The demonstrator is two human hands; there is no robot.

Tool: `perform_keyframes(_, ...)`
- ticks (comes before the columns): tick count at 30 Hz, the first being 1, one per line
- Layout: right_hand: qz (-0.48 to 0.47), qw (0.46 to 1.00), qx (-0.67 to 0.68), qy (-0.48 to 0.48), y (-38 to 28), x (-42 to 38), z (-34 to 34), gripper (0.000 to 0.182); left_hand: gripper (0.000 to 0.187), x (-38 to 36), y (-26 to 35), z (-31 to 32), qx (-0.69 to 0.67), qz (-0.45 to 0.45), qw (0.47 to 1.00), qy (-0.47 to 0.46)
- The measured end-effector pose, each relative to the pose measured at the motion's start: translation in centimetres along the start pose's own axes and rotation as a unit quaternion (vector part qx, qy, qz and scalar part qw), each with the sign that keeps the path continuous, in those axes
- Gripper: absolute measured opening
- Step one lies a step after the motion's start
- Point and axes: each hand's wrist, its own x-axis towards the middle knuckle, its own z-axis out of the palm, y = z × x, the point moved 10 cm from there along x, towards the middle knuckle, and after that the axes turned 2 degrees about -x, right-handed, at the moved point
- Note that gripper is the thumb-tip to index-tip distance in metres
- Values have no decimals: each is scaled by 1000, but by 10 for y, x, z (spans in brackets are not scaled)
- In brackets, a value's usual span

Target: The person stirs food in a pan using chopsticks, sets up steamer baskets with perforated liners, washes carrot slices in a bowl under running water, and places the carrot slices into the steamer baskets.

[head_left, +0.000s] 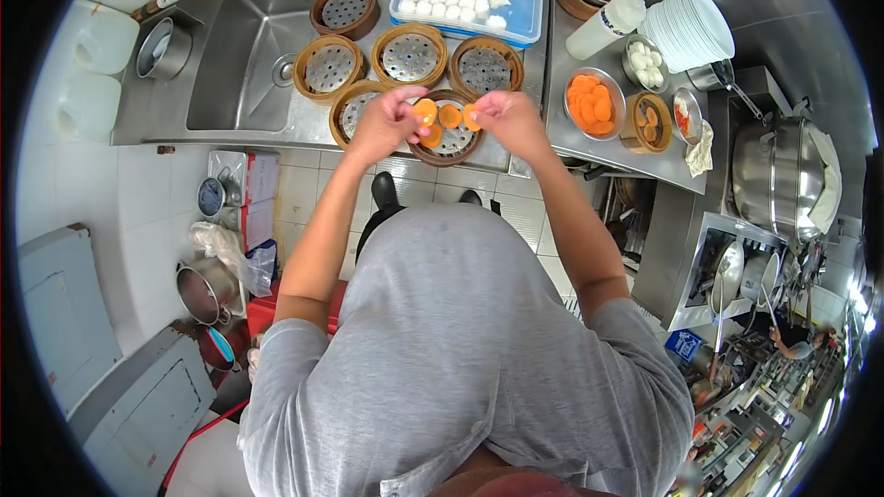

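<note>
My left hand [387, 125] pinches orange carrot slices [425, 111] over the left side of the nearest bamboo steamer basket [442, 160]. My right hand [509, 120] has another carrot slice [471, 118] between its fingertips above the same basket's right side. Between the hands, one more carrot slice [449, 116] appears on or just over the perforated metal plate [457, 140]; whether it touches the plate is hard to tell. Several other steamer baskets [410, 55] with perforated plates stand close around, one of them [350, 114] partly hidden by my left hand.
A blue tray [401, 11] of white buns stands behind the baskets. On the right are a bowl of carrot slices [589, 107], a small steamer basket [656, 143], a bowl of white balls [645, 64] and stacked white plates [691, 28]. The sink [244, 55] lies left.
</note>
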Motion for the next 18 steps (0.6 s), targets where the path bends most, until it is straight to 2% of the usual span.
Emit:
perform_keyframes(4, -76, 979, -167, -90, -15, -4, 47, 11, 49, -11, -3, -30, 8, -22, 999, 41)
perform_keyframes(10, -195, 916, -349, -10, -30, -3, 62, 9, 51, -10, -6, -24, -13, -18, 999, 29)
perform_keyframes(13, -204, 942, -248, 97, -43, -11, 36, 13, 54, -8, -4, -15, -23, -15, 999, 22)
perform_keyframes(14, -136, 981, -122, 66, -31, -4, 32, 16, 57, -6, -2, -11, -26, -14, 999, 16)
perform_keyframes(15, -64, 997, 6, 35, -19, 2, 30, 19, 58, -3, -1, -6, -6, -18, 1000, 11)
perform_keyframes(16, 9, 991, 135, 5, -8, 3, 32, 22, 59, -1, 3, 0, 14, -23, 1000, 4)
perform_keyframes(18, -1, 986, 166, -21, -21, 0, 29, 28, 60, 6, 6, 12, 42, -20, 999, -14)
